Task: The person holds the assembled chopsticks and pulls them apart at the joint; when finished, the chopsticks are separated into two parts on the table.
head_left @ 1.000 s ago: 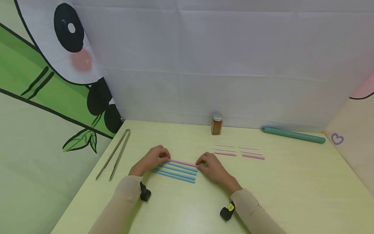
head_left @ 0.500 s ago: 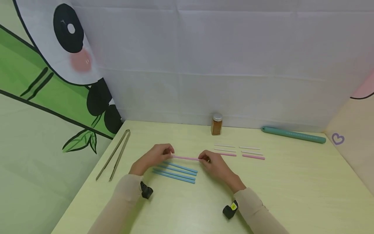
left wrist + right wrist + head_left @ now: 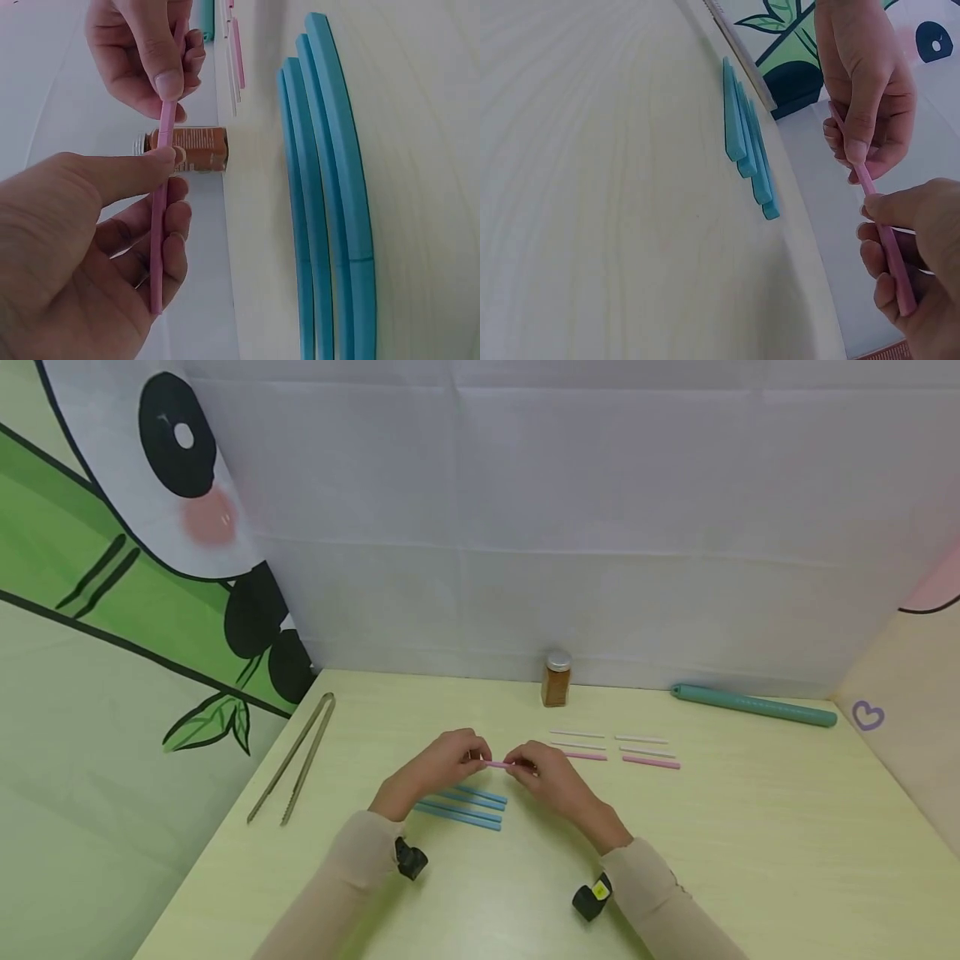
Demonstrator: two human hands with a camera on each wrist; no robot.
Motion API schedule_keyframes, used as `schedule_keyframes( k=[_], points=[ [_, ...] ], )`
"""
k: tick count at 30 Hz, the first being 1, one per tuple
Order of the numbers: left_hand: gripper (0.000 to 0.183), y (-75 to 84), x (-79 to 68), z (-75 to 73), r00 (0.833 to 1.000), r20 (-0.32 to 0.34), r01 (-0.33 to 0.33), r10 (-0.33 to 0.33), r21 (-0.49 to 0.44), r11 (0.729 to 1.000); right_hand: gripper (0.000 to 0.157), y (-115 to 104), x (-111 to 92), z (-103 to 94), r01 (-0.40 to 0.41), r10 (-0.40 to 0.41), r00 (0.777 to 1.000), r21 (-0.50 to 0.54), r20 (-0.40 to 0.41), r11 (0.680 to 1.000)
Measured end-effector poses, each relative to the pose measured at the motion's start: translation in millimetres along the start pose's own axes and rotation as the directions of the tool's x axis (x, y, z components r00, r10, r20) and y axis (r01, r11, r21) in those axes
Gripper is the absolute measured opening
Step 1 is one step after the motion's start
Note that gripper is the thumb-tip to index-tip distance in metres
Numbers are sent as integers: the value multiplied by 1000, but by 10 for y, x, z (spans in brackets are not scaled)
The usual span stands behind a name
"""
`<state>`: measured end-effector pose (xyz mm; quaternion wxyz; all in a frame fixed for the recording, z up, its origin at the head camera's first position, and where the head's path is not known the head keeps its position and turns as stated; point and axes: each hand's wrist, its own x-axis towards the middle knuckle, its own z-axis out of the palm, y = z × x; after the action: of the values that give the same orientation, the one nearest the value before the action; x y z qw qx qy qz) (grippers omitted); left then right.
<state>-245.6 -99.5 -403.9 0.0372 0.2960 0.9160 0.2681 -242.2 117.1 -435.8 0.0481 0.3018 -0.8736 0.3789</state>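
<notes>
A slim pink stick (image 3: 157,232) with a fine line across it is held level above the table by both hands. In the left wrist view, my left hand (image 3: 444,766) pinches it between thumb and fingers. My right hand (image 3: 553,781) grips it farther along, and the fingertips of the two hands are close together, with a short stretch of stick between them. Below my left hand, several light-blue sticks (image 3: 480,817) lie side by side on the table, partly hidden by that hand in the head view. The blue ones also carry a crosswise line.
To the right lie short pink pieces (image 3: 651,762) and thin white pieces (image 3: 643,739) in two columns. Metal tongs (image 3: 300,752) rest at the left. A brown-filled jar (image 3: 556,681) with a silver lid and a green rod (image 3: 753,706) sit along the back edge.
The pink stick has been lifted away from the blue sticks. My left hand has slid right along it, toward my right hand, which moved slightly up and right.
</notes>
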Motion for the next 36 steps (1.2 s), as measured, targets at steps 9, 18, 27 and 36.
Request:
schedule_keyframes(
  k=[9, 18, 27, 36],
  points=[
    [5, 62, 51, 58, 997, -51, -59, 60, 31, 998, 6, -54, -32, -92, -2, 2, 1000, -28, 2, 1000],
    [8, -46, 41, 63, 994, -90, -59, 61, 26, 998, 6, -3, -74, -126, -2, 2, 1000, -50, 0, 999],
    [11, -517, -238, -195, 967, -197, 163, -160, 0, 987, 6, 386, -332, -518, -142, 136, 986, -64, -96, 988],
    [10, -395, -84, -2, 981, -174, 87, -90, -29, 996, 8, 648, -553, -732, -112, 93, 984, -125, -151, 986]
  ],
)
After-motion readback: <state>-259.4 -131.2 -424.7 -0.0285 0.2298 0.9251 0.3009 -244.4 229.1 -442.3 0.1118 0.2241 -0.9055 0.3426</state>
